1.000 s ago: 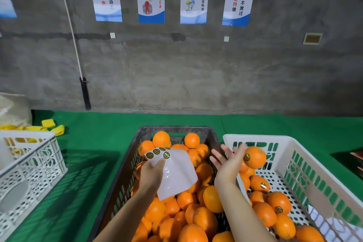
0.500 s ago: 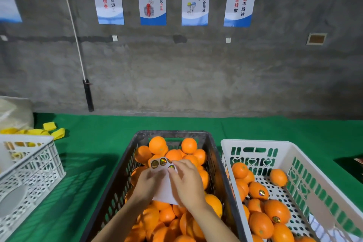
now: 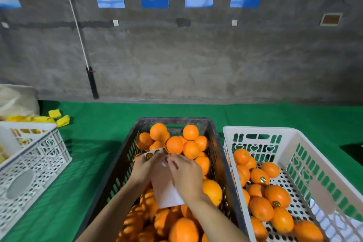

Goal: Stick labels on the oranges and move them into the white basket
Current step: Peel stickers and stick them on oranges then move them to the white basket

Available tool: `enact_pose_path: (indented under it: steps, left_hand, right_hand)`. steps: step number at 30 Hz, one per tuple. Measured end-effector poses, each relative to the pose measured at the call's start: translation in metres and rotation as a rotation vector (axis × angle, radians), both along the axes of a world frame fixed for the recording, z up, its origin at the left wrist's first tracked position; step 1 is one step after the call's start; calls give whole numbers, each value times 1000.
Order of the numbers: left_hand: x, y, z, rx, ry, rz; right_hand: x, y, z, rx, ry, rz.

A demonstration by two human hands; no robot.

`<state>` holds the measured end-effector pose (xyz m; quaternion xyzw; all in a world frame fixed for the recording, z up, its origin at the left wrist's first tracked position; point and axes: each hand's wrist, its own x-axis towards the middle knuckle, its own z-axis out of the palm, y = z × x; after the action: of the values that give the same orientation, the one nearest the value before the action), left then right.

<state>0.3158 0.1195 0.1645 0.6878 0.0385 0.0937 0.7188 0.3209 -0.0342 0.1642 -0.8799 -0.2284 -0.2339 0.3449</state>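
Note:
A dark grey crate (image 3: 211, 133) in the middle is heaped with unlabelled oranges (image 3: 174, 144). Over it my left hand (image 3: 144, 167) holds a white label sheet (image 3: 167, 192) with a few round gold stickers (image 3: 149, 155) along its top edge. My right hand (image 3: 185, 173) lies on the sheet, its fingertips pinching at the top right sticker. To the right stands the white basket (image 3: 306, 139), holding several oranges, some with gold labels (image 3: 262, 179).
A second white perforated basket (image 3: 39, 155) sits at the left on the green table cover (image 3: 94, 143), with yellow pieces (image 3: 59, 119) behind it. A grey concrete wall with posters rises behind the table.
One second ago my right hand dropped a labelled orange into the white basket. It then came back left onto the label sheet, and the camera has tilted down slightly.

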Motion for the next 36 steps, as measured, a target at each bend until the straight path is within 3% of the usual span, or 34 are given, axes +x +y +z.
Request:
enact_pose_path:
  steps: [4, 7, 9, 11, 15, 19, 24, 36]
  left_hand:
    - [1, 1, 2, 193, -14, 140]
    - [-2, 9, 9, 461, -92, 281]
    - [-7, 15, 12, 606, -128, 334]
    - [-13, 20, 11, 676, -144, 388]
    - [-17, 23, 10, 781, -207, 514]
    - [-18, 19, 7, 978, -149, 417]
    - [-20, 10, 9, 1123, -419, 296]
    - [-11, 9, 10, 1092, -386, 343]
  right_hand:
    - [-5, -9, 17, 250, 23, 12]
    - [-4, -19, 25, 502, 235, 28]
    - [0, -26, 17, 336, 418, 91]
    - [0, -25, 5, 66, 475, 151]
    - [3, -4, 0, -233, 684, 233]
    - [3, 15, -1, -587, 992, 374]
    - [2, 21, -17, -650, 1026, 374]
    - [3, 17, -38, -503, 974, 340]
